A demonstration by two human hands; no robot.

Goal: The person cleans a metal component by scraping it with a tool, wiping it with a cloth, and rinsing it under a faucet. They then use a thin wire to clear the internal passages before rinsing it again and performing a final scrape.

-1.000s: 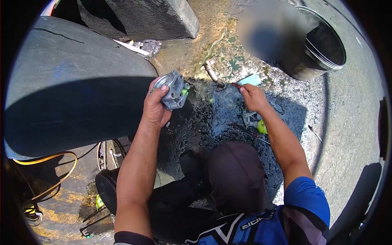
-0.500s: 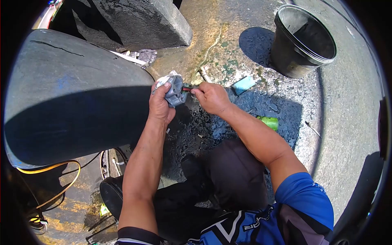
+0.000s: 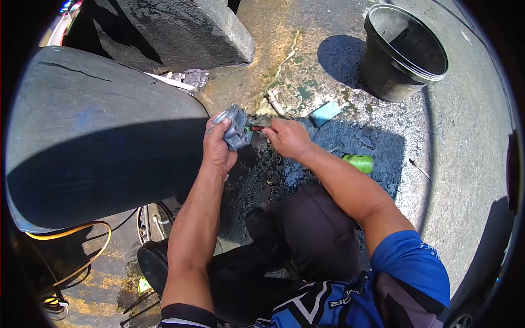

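My left hand (image 3: 217, 146) is closed around a grey metal casting (image 3: 237, 129) with holes and recesses, its thumb pressed on the upper face. Pinched in my right hand (image 3: 290, 138) is a slim brush-like tool (image 3: 256, 128) with a reddish-brown handle. Its far end, where some green shows, meets the right side of the casting; the exact tip is hard to make out. Just beyond my right hand lies a light-blue sponge (image 3: 326, 113) on the wet ground. A bright green cup-like container (image 3: 359, 163) rests on its side beside my right forearm.
A large dark barrel (image 3: 104, 104) lies on the left, close to my left hand. Behind it stands a concrete block (image 3: 180, 33). At the upper right is a black bucket (image 3: 391, 82). A white pipe fitting (image 3: 275, 103) and a yellow hose (image 3: 101, 240) are on the ground.
The casting has turned in my left hand, and its bright glare has gone. My right hand has shifted slightly down and right, showing more of the tool's handle.
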